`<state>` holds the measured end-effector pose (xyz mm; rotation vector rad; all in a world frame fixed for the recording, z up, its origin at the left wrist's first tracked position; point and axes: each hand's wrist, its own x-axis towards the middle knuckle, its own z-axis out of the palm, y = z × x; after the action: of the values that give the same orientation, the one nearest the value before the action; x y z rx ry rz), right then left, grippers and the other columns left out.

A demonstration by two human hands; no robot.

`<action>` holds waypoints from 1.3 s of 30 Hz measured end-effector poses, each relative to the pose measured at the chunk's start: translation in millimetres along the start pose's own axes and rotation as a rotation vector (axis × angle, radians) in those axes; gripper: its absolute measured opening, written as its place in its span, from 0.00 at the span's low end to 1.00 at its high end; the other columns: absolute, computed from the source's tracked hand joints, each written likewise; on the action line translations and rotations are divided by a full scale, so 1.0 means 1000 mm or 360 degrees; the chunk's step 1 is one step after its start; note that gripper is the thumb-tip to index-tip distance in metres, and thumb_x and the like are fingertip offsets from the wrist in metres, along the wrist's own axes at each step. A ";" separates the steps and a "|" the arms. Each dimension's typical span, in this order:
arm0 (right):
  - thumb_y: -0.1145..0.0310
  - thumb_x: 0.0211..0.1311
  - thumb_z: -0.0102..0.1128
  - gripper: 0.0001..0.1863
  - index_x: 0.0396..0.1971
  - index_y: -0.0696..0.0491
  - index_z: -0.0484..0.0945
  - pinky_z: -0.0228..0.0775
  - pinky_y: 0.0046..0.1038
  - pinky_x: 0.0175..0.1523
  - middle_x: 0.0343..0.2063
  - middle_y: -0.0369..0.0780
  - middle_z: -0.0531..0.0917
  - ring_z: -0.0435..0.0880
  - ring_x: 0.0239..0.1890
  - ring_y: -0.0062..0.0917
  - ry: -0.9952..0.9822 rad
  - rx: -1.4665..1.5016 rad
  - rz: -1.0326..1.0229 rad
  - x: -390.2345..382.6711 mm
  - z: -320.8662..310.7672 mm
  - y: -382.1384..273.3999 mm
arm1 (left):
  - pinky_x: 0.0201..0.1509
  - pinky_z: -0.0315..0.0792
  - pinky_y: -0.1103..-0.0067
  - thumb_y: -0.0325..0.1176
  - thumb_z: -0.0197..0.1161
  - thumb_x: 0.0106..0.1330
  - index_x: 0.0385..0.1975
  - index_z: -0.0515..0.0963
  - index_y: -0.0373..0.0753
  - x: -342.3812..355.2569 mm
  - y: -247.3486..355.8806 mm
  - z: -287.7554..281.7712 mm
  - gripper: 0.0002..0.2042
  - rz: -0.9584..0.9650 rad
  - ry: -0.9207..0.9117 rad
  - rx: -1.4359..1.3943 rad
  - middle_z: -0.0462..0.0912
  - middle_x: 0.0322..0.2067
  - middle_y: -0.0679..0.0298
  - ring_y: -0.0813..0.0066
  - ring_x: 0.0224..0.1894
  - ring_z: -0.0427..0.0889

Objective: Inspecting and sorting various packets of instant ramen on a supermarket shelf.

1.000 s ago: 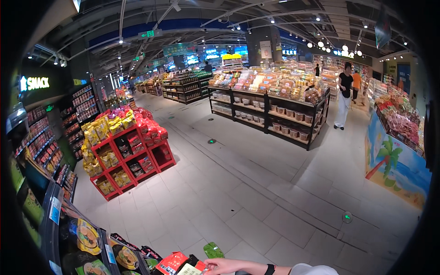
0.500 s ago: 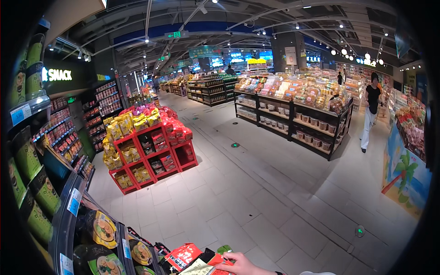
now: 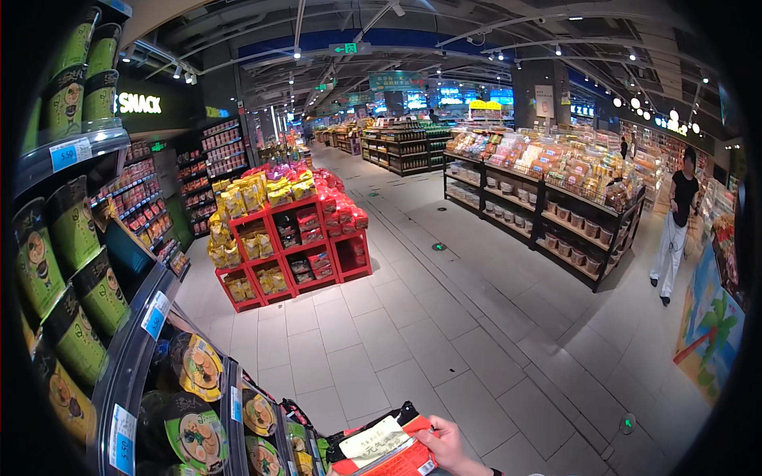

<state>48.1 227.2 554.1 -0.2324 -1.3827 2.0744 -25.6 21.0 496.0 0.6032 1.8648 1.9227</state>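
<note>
At the bottom centre of the frame, the right hand (image 3: 451,446) closes its grip on a red snack packet (image 3: 389,451), beside green packets on the shelf (image 3: 131,361) at lower left.

Red display stand (image 3: 290,238) of yellow snack bags, green-packet shelves (image 3: 71,262) alongside.

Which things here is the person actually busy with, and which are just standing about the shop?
In hand:
- right hand gripping the red packet
- shelf of dark green packets beside it

Standing about:
- red display rack with yellow bags
- long snack stand
- a person walking
- tiled floor
</note>
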 end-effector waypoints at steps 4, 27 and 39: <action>0.73 0.54 0.55 0.07 0.33 0.58 0.74 0.67 0.18 0.37 0.29 0.35 0.78 0.75 0.32 0.16 0.0179 0.0020 0.0000 -0.005 -0.001 0.002 | 0.24 0.63 0.88 0.34 0.46 0.63 0.38 0.66 0.37 -0.006 0.031 0.027 0.08 0.0103 0.0019 -0.0152 0.63 0.23 0.70 0.82 0.23 0.64; 0.67 0.62 0.47 0.09 0.36 0.57 0.69 0.71 0.22 0.41 0.32 0.39 0.78 0.78 0.34 0.19 0.0121 0.0524 -0.0154 0.010 -0.020 -0.034 | 0.49 0.59 0.70 0.30 0.52 0.57 0.24 0.72 0.32 0.000 0.089 0.028 0.07 0.0522 -0.0165 0.0668 0.71 0.21 0.59 0.62 0.30 0.65; 0.55 0.65 0.36 0.23 0.48 0.59 0.64 0.69 0.30 0.49 0.46 0.44 0.73 0.75 0.46 0.28 -0.0173 0.0571 0.0054 -0.006 -0.009 -0.034 | 0.47 0.53 0.78 0.37 0.49 0.63 0.25 0.71 0.34 -0.010 0.049 0.022 0.12 0.0118 0.0064 0.0374 0.69 0.19 0.67 0.78 0.25 0.62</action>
<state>70.9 238.9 579.5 0.0083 -1.0455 2.3473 -4.1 31.8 545.3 0.7193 2.1407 1.7853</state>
